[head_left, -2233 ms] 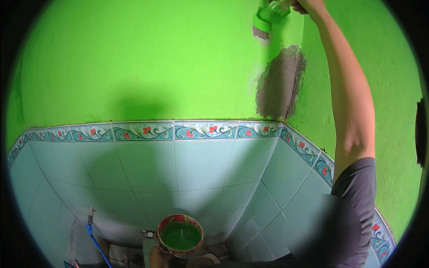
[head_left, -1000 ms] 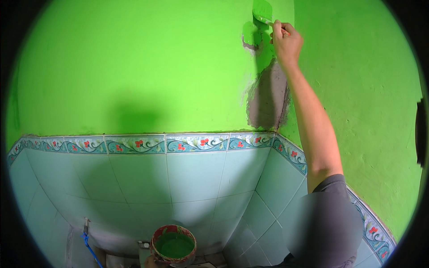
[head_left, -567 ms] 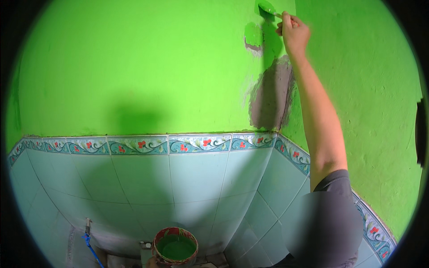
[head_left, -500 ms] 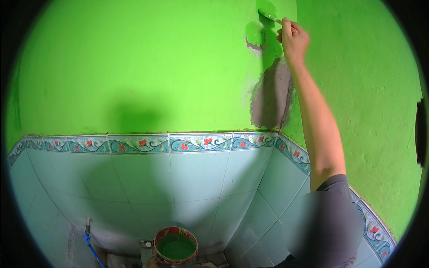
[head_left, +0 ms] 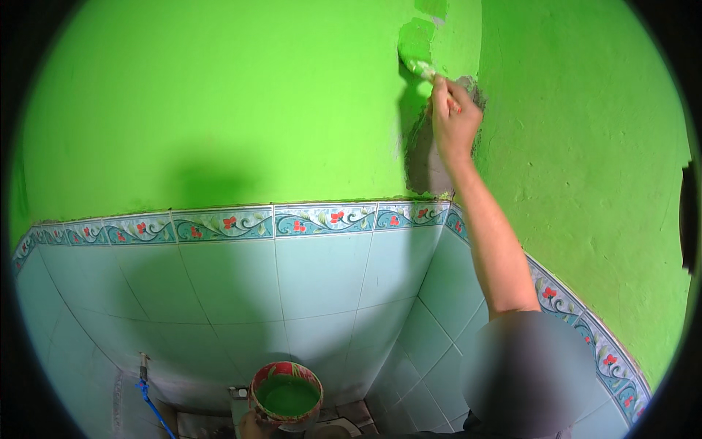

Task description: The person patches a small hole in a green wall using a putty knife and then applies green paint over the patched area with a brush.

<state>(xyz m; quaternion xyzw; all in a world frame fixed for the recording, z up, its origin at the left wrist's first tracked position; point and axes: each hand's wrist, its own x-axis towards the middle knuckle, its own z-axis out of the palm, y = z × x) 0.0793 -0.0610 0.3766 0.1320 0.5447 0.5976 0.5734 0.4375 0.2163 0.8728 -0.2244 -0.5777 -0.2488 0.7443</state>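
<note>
Lower than in the frame half a second earlier, the right hand [head_left: 457, 121] closes around the handle of a green-coated paintbrush [head_left: 420, 69], above the flowered tile border [head_left: 325, 221]. Bristles adjoin a darker green area [head_left: 417, 33]; a grey patch [head_left: 424, 164] reaches down almost to the border. Below the border, the left hand [head_left: 251, 423], its grip undeterminable, touches a bucket [head_left: 294, 420] of green paint; farther left hangs a blue hose [head_left: 156, 410].

Paint [head_left: 289, 397] in bucket [head_left: 296, 370], btm ctr, w/ hose [head_left: 155, 406] to L.
</note>
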